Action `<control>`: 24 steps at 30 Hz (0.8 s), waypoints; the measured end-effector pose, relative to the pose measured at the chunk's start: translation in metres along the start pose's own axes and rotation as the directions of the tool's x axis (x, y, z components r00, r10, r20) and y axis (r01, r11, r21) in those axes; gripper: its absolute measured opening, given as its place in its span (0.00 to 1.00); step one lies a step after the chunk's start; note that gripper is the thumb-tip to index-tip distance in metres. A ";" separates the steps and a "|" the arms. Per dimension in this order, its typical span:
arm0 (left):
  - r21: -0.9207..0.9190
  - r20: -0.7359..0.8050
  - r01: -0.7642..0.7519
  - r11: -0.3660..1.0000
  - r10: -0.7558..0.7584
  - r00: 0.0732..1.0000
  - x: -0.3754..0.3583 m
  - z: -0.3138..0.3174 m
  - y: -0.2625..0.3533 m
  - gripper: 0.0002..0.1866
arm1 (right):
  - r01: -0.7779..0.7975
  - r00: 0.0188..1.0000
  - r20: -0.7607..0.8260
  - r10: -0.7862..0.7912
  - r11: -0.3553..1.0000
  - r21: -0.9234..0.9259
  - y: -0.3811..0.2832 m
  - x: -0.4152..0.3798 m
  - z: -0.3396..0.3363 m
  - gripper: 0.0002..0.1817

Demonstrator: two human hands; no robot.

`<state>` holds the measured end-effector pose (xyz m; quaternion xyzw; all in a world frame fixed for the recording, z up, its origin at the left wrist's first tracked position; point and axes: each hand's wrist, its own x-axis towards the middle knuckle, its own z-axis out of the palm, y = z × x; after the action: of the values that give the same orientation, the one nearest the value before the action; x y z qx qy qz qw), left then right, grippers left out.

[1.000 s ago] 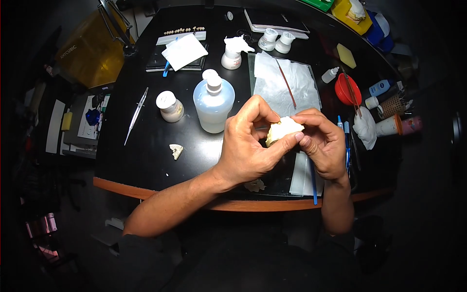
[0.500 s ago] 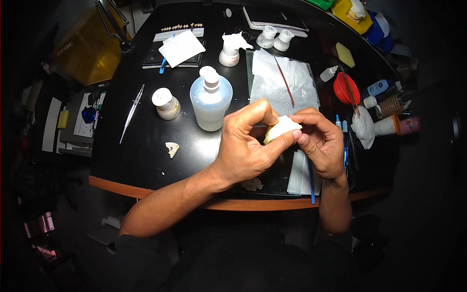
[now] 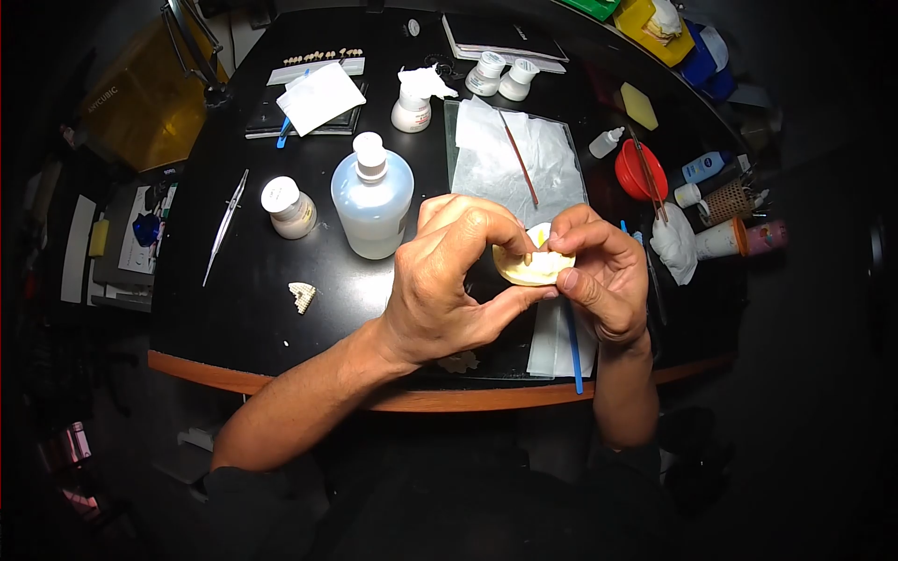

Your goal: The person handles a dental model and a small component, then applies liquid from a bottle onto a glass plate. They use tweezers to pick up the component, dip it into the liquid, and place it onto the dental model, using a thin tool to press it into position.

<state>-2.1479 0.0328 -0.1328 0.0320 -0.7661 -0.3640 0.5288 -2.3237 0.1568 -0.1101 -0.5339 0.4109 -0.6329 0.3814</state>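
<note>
A cream-coloured piece like a dental cast [image 3: 535,271] is held up between both hands over the desk. My left hand [image 3: 449,280] grips its left side, thumb along the lower edge and fingers curled over the top. On its right side, my right hand [image 3: 603,271] pinches it with thumb and fingertips. The fingertips of both hands meet near a small yellow spot on its upper part. Just behind the hands lie a white tissue [image 3: 486,150] and a thin red-brown brush [image 3: 519,159] on a glass plate. A blue-handled tool [image 3: 573,346] lies below.
A large translucent bottle [image 3: 372,206] stands left of my left hand, with a small jar [image 3: 289,210] beside it. Tweezers [image 3: 226,227] and a small beaded piece [image 3: 301,297] lie further left. To the right are a red bowl [image 3: 640,171] and crumpled white tissue [image 3: 673,245].
The cast has been tilted, so a broader face with a rounded lower edge now shows. The fingers of both hands have shifted on it. The whole view has moved slightly.
</note>
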 end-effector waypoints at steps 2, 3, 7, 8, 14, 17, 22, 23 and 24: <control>-0.002 0.002 0.005 1.000 -0.005 1.000 0.000 0.000 0.000 0.25 | -0.001 1.000 -0.004 0.001 1.000 -0.005 0.000 0.000 0.000 0.12; 0.001 -0.001 0.001 1.000 -0.001 1.000 0.000 0.000 0.000 0.25 | -0.002 1.000 -0.005 0.002 1.000 -0.007 0.000 0.000 0.001 0.12; 0.025 0.011 0.008 1.000 -0.009 1.000 0.001 -0.001 0.001 0.24 | -0.001 1.000 -0.010 0.001 1.000 -0.012 -0.001 0.000 0.001 0.11; 0.025 0.010 0.015 1.000 -0.015 1.000 0.002 -0.001 0.001 0.24 | 0.001 1.000 -0.008 -0.001 1.000 -0.019 -0.001 0.000 0.000 0.11; 0.028 0.025 0.041 0.999 -0.041 0.999 0.001 -0.001 0.000 0.21 | 0.000 1.000 -0.011 -0.001 0.999 -0.035 -0.001 0.001 0.000 0.11; 0.026 0.031 0.032 0.999 -0.033 0.999 0.001 -0.001 -0.001 0.21 | -0.006 1.000 -0.014 0.006 0.999 -0.045 -0.001 0.001 0.000 0.11; 0.018 0.037 0.049 0.999 -0.050 0.998 0.001 -0.001 0.000 0.21 | -0.019 1.000 -0.021 0.018 0.999 -0.051 -0.001 0.001 0.000 0.11; 0.007 0.020 0.052 0.999 -0.052 0.998 0.000 0.001 -0.001 0.21 | -0.022 1.000 -0.021 0.021 0.998 -0.050 -0.001 0.001 0.000 0.11; -0.005 0.003 0.055 0.998 -0.055 0.999 0.000 0.003 -0.002 0.21 | -0.025 0.999 -0.021 0.024 0.998 -0.050 -0.001 0.001 0.000 0.11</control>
<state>-2.1511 0.0329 -0.1351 0.0511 -0.7646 -0.3804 0.5178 -2.3235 0.1568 -0.1086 -0.5317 0.4370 -0.6233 0.3713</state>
